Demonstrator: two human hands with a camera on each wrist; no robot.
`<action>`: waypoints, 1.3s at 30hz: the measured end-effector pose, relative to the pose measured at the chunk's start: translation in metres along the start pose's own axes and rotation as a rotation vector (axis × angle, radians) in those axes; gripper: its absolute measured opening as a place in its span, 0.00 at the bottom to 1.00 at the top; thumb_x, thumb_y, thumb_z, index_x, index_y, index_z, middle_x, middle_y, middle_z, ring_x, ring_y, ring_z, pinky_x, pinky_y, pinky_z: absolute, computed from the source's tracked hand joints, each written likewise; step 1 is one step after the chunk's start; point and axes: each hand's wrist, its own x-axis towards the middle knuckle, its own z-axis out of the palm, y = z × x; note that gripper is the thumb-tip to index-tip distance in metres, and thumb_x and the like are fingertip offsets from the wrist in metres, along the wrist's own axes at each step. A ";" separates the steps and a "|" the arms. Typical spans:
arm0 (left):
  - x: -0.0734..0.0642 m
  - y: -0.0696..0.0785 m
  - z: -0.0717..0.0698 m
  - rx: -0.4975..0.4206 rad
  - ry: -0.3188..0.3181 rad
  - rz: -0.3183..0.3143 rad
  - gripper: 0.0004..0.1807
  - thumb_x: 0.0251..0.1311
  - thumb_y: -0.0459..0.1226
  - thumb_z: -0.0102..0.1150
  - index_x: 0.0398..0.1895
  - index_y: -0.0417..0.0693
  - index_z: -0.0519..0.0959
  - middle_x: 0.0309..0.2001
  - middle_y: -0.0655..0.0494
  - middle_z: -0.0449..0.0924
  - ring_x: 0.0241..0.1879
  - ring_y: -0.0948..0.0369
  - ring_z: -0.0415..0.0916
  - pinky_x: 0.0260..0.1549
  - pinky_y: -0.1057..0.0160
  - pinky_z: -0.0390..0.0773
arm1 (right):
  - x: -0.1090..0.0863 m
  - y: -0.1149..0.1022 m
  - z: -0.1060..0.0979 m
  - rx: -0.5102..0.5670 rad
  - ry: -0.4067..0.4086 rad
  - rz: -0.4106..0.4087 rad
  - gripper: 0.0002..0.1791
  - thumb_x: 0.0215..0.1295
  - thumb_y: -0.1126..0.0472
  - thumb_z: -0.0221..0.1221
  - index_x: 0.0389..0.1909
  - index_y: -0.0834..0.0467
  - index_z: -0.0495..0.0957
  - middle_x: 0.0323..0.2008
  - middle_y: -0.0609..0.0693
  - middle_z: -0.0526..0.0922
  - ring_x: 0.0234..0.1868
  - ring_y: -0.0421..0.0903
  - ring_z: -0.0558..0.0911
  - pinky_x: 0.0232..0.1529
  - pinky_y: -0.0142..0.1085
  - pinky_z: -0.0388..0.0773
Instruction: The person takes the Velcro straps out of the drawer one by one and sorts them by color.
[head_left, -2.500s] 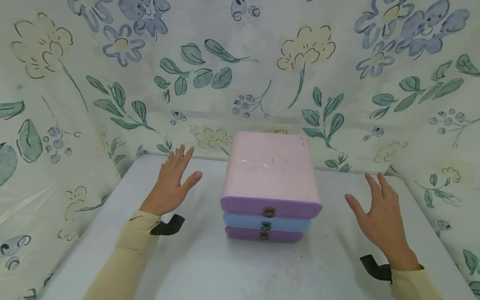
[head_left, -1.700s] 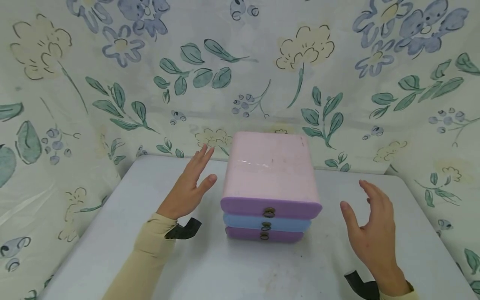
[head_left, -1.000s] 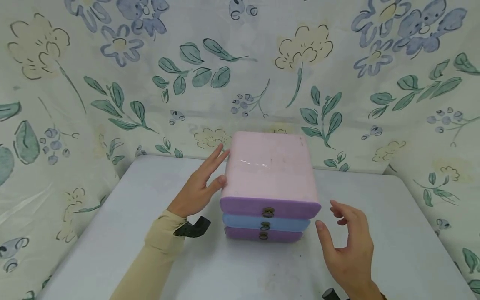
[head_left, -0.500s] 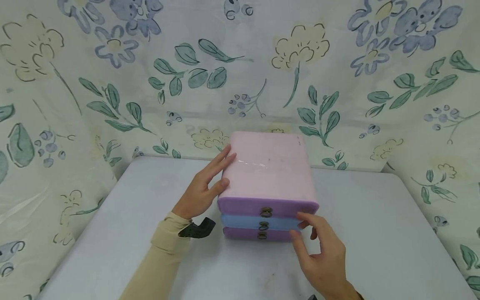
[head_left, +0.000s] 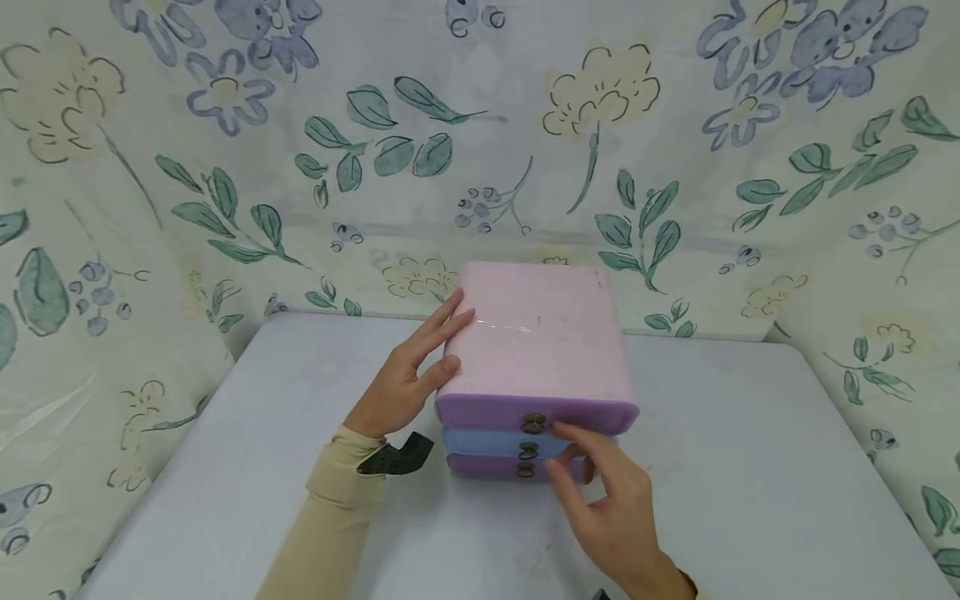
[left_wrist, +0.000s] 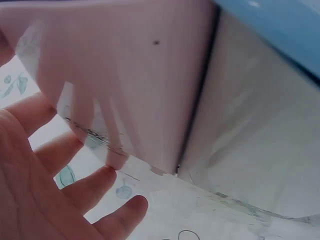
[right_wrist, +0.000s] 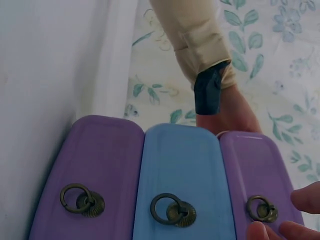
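A small chest of drawers (head_left: 543, 333) with a glossy pink top stands at the middle of the table. Its front has a purple top drawer (head_left: 480, 411), a blue middle drawer (head_left: 480, 442) and a purple bottom drawer (head_left: 480, 466), all closed, each with a bronze-coloured ring pull. My left hand (head_left: 401, 387) rests against the chest's left side, fingers extended; the left wrist view shows the fingertips at its pink wall. In front of the drawers is my right hand (head_left: 611, 504), thumb and forefinger apart. Its fingers are close to the top ring pull (right_wrist: 261, 209) without gripping it.
The white table (head_left: 750, 433) stretches to both sides of the chest. A floral-patterned sheet (head_left: 510, 100) hangs behind and at the sides. Black straps or mounts (head_left: 397, 457) sit at the wrists, under beige sleeves.
My left hand has moved right and come to rest on the chest's side. The right hand has travelled left from beside the chest to its front, near the top ring pull.
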 end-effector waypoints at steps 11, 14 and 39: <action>0.000 -0.004 0.003 -0.007 0.015 0.027 0.29 0.77 0.48 0.47 0.77 0.52 0.63 0.81 0.61 0.45 0.79 0.59 0.42 0.74 0.42 0.48 | 0.000 -0.002 0.010 0.044 0.000 0.095 0.23 0.55 0.74 0.69 0.53 0.60 0.81 0.42 0.54 0.86 0.33 0.41 0.82 0.28 0.28 0.74; 0.001 -0.002 0.003 -0.012 0.018 0.030 0.29 0.77 0.48 0.47 0.77 0.51 0.63 0.81 0.60 0.46 0.79 0.58 0.42 0.74 0.42 0.48 | 0.001 -0.002 0.013 0.076 0.008 0.126 0.23 0.55 0.75 0.68 0.53 0.59 0.81 0.40 0.53 0.86 0.32 0.41 0.82 0.27 0.28 0.74; 0.000 -0.003 0.007 -0.028 0.054 0.025 0.28 0.76 0.42 0.48 0.76 0.50 0.64 0.81 0.60 0.47 0.79 0.58 0.42 0.74 0.43 0.48 | 0.013 -0.009 0.026 0.271 0.126 0.311 0.05 0.60 0.73 0.68 0.35 0.64 0.85 0.29 0.56 0.88 0.19 0.45 0.85 0.21 0.33 0.81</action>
